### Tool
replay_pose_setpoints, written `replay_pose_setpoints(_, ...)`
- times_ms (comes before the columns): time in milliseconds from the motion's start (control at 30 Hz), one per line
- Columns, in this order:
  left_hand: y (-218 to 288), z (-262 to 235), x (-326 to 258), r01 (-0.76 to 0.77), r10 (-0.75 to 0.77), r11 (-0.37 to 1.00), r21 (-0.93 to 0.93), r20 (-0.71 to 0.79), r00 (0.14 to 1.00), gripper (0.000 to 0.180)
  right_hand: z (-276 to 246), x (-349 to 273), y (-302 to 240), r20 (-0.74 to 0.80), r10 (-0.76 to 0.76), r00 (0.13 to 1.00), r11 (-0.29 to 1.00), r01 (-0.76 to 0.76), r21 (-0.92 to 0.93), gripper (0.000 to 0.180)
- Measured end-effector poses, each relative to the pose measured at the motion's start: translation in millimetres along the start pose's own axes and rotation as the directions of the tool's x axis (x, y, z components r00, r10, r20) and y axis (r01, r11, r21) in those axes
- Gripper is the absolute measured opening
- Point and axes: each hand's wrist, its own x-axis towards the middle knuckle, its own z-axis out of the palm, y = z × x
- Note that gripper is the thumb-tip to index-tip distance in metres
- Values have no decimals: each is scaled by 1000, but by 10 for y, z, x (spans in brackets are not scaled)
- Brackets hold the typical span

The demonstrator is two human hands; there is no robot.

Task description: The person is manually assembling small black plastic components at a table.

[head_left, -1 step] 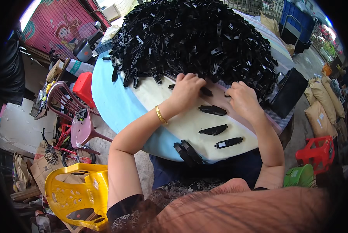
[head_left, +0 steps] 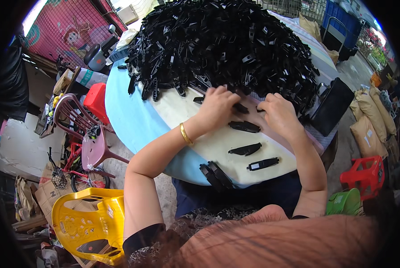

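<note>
My left hand (head_left: 215, 108), with a gold bangle at its wrist, is closed at the near edge of a big heap of black plastic parts (head_left: 222, 44). A slim black plastic part (head_left: 240, 108) sticks out from under its fingertips, mostly hidden. To the right, my right hand (head_left: 278, 112) pinches a small dark part (head_left: 259, 109), of which only an end shows. Nearer to me lie three separate long black parts: one (head_left: 244, 127) just below the hands, another (head_left: 245, 149), and one with a pale strip (head_left: 263, 164). Several more stand bunched (head_left: 216, 175) at the table's front edge.
A striped cloth covers the round table (head_left: 128, 111). A black box-like case (head_left: 331, 107) lies at its right. Around it are a yellow chair (head_left: 90, 219), a pink chair (head_left: 95, 147), a red stool (head_left: 365, 176), a green bucket (head_left: 344, 202) and brown sacks (head_left: 369, 136).
My left hand has shifted slightly to the right and toward me, and the black part at its fingertips moved with it. The right hand has hardly moved.
</note>
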Motion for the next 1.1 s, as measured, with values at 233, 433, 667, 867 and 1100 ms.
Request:
replay_pose_setpoints(233, 149, -24, -39, -114, 109, 990, -82, -68, 992, 30, -14, 14, 17, 16, 6, 1000, 989, -8, 150, 15)
replay_pose_setpoints(433, 5, -47, -74, -69, 127, 912, -404, 120, 985, 28, -87, 70, -5, 38, -52, 998, 945, 37, 324, 29)
replay_pose_setpoints(667, 194, -153, -181, 128, -143, 936, -328, -20, 990, 22, -46, 148, -88, 64, 53, 997, 626, -83, 776, 25)
replay_pose_setpoints(867, 159, -63, -174, 91, -82, 968, -232, 48, 995, 23, 38, 127, -115, 371, -16, 928, 492, -316, 811, 19)
replay_pose_setpoints(1100, 55, -98, -231, 141, -131, 959, -245, 56, 990, 16, 9, 82, -64, -169, -229, 959, 898, 275, 342, 16)
